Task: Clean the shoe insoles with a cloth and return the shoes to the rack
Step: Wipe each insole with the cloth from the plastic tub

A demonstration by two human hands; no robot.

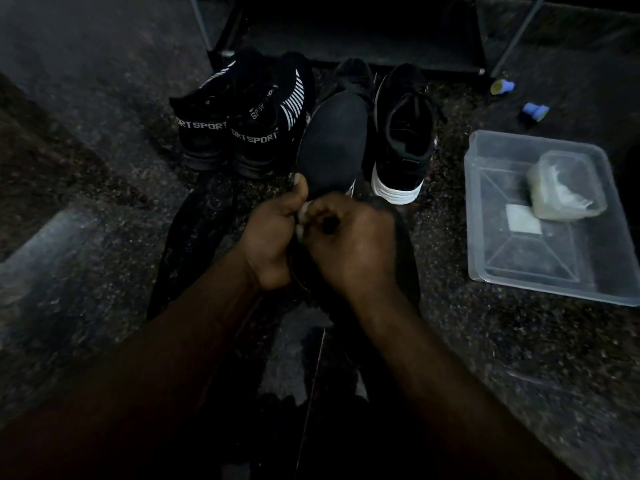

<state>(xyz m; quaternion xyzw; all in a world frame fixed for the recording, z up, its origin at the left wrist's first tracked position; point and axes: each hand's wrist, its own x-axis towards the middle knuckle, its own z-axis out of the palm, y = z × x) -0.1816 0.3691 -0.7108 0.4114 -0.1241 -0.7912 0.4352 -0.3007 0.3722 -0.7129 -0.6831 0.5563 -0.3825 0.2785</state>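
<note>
My left hand (273, 233) grips the heel end of a dark insole (334, 150), which points away from me. My right hand (349, 237) pinches a small pale cloth (304, 214) against the insole's near end, right beside the left thumb. Behind the insole stands a black sneaker with a white sole (403, 140); its partner (349, 77) is mostly hidden by the insole. A pair of black shoes lettered SPORT (239, 116) stands to the left. The black shoe rack (346, 36) is at the top.
A clear plastic tray (491, 244) on the right holds a small lidded container (568, 185) and a white square. Two small blue caps (535, 110) lie on the speckled dark floor behind it. Dark fabric lies under my forearms.
</note>
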